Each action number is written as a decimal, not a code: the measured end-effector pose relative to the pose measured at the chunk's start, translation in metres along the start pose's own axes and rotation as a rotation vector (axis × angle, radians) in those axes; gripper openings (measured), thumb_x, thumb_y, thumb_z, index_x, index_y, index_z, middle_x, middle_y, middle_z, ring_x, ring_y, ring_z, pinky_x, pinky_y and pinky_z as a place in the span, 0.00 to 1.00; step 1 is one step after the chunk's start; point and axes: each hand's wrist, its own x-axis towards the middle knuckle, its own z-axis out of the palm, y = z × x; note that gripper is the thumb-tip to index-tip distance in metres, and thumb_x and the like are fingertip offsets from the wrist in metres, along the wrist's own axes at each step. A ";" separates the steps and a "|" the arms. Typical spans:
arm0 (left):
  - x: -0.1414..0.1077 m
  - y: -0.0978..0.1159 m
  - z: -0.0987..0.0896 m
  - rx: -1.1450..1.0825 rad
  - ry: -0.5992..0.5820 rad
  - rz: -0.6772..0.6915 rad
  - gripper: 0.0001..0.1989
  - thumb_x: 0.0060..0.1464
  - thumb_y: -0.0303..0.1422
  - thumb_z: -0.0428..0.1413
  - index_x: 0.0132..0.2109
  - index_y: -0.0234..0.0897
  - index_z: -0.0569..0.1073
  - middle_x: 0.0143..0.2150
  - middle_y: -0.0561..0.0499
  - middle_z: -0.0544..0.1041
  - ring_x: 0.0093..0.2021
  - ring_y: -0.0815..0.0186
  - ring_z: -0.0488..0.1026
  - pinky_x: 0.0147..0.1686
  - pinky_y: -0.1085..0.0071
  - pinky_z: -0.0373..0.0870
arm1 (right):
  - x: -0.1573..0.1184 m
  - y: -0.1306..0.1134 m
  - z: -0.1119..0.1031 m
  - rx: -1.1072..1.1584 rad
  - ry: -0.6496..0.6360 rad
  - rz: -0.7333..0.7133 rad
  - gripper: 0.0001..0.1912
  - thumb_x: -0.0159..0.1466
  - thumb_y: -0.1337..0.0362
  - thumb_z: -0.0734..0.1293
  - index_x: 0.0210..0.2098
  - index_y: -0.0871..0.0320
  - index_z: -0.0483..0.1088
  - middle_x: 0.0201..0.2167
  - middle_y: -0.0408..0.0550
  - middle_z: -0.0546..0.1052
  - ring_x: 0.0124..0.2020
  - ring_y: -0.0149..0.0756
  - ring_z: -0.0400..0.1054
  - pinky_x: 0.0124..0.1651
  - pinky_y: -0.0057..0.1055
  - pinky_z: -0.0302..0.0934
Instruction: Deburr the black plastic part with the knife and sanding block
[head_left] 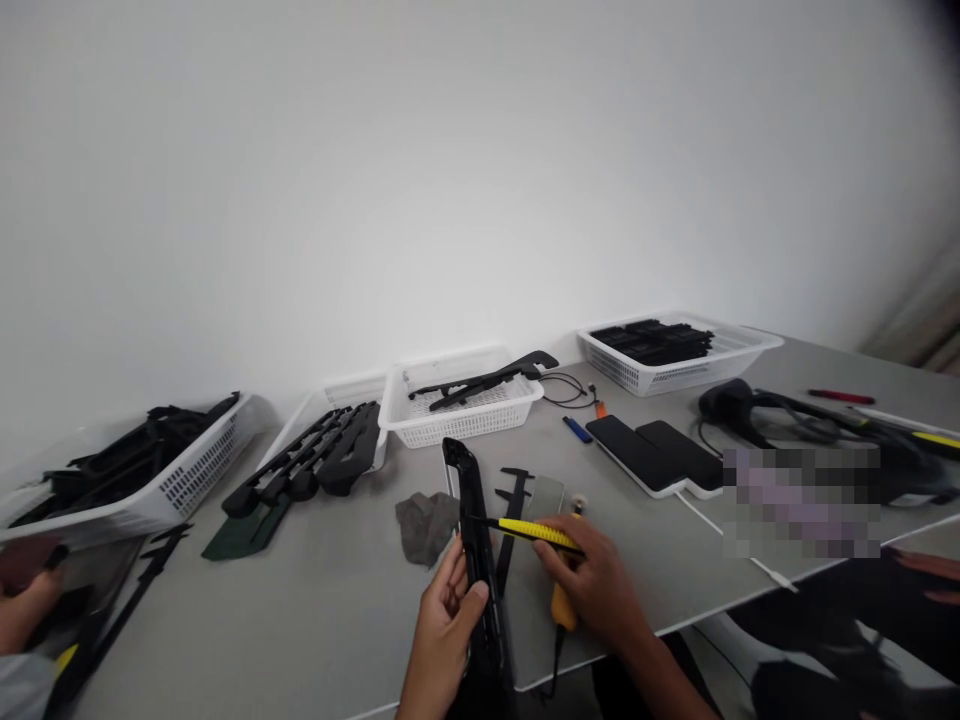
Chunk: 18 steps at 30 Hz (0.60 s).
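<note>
A long black plastic part [475,530] stands upright in my left hand [444,625], whose thumb and fingers close around its lower half. My right hand [596,580] grips a yellow and black pen-like tool [536,530], and its dark tip meets or nearly meets the face of the part. Just behind the part lies a black caliper [514,510]. Under my right hand there is an orange-handled tool [562,607] with a cord. A grey cloth [426,527] lies to the left of the part.
White baskets [465,425] with black parts line the wall side of the grey table [315,600]. Two phones [637,452], a blue object [577,430] and cables lie right. Another person's hand [30,607] is at far left, near a second caliper [154,560].
</note>
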 end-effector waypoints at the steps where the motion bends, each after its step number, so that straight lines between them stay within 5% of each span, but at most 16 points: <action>1: 0.001 0.000 0.000 0.007 0.021 -0.010 0.39 0.51 0.48 0.69 0.67 0.41 0.72 0.69 0.38 0.72 0.71 0.47 0.66 0.68 0.57 0.64 | 0.000 0.001 0.000 -0.003 0.009 0.005 0.11 0.67 0.53 0.69 0.41 0.52 0.81 0.39 0.49 0.84 0.41 0.47 0.78 0.50 0.42 0.70; 9: -0.001 0.005 0.005 0.005 0.073 -0.071 0.36 0.52 0.51 0.68 0.63 0.39 0.75 0.65 0.37 0.77 0.62 0.43 0.76 0.53 0.57 0.77 | -0.003 0.011 0.004 -0.011 0.035 0.043 0.20 0.69 0.45 0.66 0.47 0.52 0.80 0.44 0.52 0.83 0.46 0.49 0.77 0.52 0.43 0.70; 18: -0.001 0.006 0.001 -0.104 0.075 -0.041 0.32 0.51 0.45 0.71 0.62 0.46 0.77 0.64 0.42 0.78 0.66 0.47 0.72 0.61 0.59 0.71 | 0.000 0.006 0.001 0.045 0.005 0.082 0.22 0.71 0.44 0.64 0.48 0.53 0.79 0.43 0.52 0.84 0.43 0.47 0.79 0.48 0.39 0.72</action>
